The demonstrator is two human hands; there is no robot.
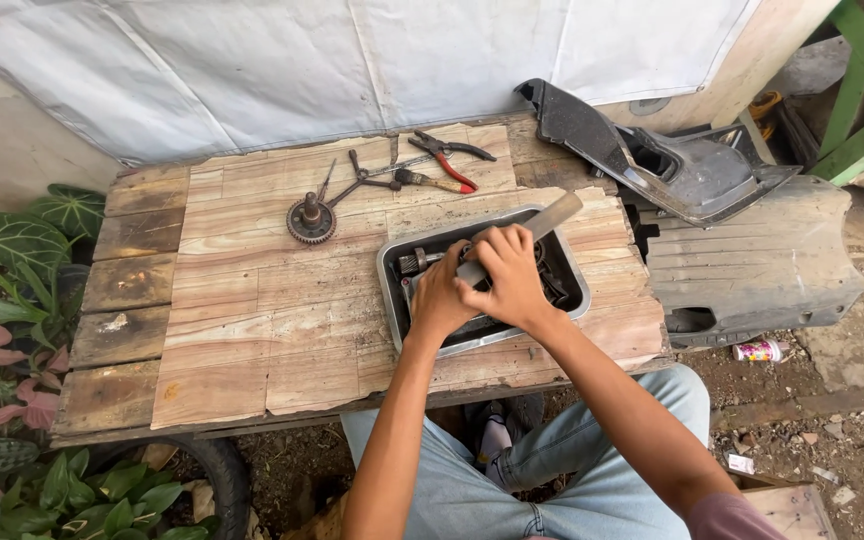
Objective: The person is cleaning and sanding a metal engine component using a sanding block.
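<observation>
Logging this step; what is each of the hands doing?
Left hand: closed on a metal part in the tray.
Right hand: closed on a brush.

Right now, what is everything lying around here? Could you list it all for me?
wooden table: one, brown planks, centre
metal tray: one, grey, table's right part
gear: one, rusty, table's back
pliers: one, red-handled, back edge
plastic panels: several, dark grey, right of the table
plants: several, green and pink, left
tyre: one, black, under the table
left hand: over the tray
right hand: grip on a flat wooden-handled tool
</observation>
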